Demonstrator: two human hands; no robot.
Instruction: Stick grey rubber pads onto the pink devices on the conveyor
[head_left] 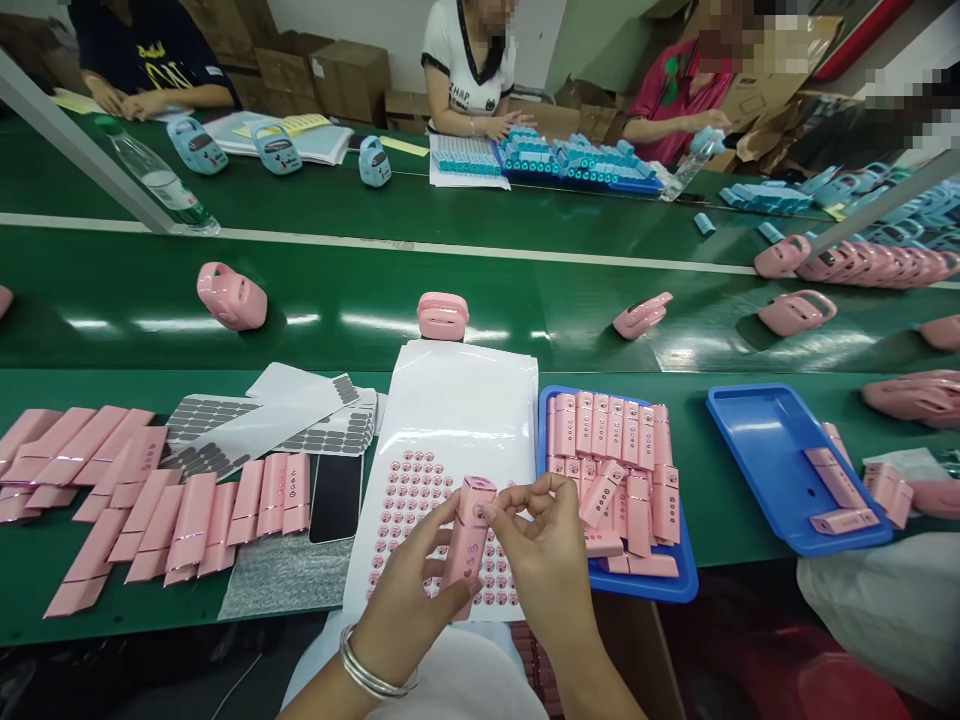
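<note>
A pink rectangular plastic casing [466,552] stands tilted in my left hand [411,575], its fingers wrapped round the sides. Small dark marks run down its front. My right hand [546,545] is closed in a pinch at the casing's upper front, thumb and forefinger on a small round sticker [480,511] there. Below both hands lies a white sheet [461,410] with rows of the same round stickers [411,500]. Right of it, a blue tray [684,575] holds stacked pink casings [600,430].
Pink casings [191,525] lie in rows at left, near a phone [336,498] and grey-patterned label sheets [202,425]. Another blue tray [757,450] stands at right. Pink handled devices [232,297] sit along the green belt [337,275]. Several people work opposite with blue parts [559,155].
</note>
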